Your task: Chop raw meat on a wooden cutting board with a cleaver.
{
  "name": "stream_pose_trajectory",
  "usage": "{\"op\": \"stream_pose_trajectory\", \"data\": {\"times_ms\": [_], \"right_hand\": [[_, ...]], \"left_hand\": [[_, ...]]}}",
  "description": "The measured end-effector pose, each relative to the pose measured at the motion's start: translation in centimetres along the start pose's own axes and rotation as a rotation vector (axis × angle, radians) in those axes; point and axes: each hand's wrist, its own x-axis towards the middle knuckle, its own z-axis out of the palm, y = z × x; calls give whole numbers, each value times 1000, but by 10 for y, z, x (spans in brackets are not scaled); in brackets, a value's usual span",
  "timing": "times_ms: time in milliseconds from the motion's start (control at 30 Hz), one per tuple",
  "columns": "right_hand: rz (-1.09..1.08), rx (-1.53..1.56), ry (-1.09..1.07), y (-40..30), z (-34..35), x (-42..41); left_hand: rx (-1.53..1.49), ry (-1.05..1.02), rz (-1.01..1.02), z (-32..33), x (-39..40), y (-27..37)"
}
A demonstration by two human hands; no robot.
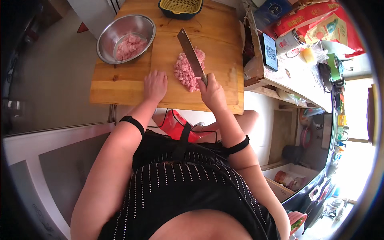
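Observation:
My right hand [213, 92] grips the handle of a cleaver [191, 54]. Its blade lies across a pile of chopped pink meat [184, 72], pointing away from me and a little to the left; whether the edge touches the wood cannot be told. The meat is on a wooden cutting board [222, 39]. My left hand [155, 85] rests palm down near the front left of the board, holding nothing. Beyond it, a stainless steel bowl [105, 42] contains larger pieces of raw meat [131, 47].
A yellow colander in a dark basin [181, 15] stands at the table's far edge. On the right, a cluttered shelf [295, 81] carries a phone [269, 52] and a white mug [288, 42]. Something red [175, 123] sits below the wooden table [102, 96], with black cables [164, 120] hanging nearby.

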Motion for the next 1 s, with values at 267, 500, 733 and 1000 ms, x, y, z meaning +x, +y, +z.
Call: {"op": "stream_pose_trajectory", "data": {"times_ms": [267, 500, 733, 1000], "right_hand": [[13, -54, -91, 4, 1, 0], [7, -78, -93, 12, 4, 0], [-2, -108, -112, 24, 14, 3], [64, -53, -47, 20, 9, 3]], "left_hand": [[6, -43, -33, -9, -2, 3], [33, 61, 7, -6, 2, 4], [111, -79, -258, -3, -4, 8], [138, -68, -148, 6, -2, -3]]}}
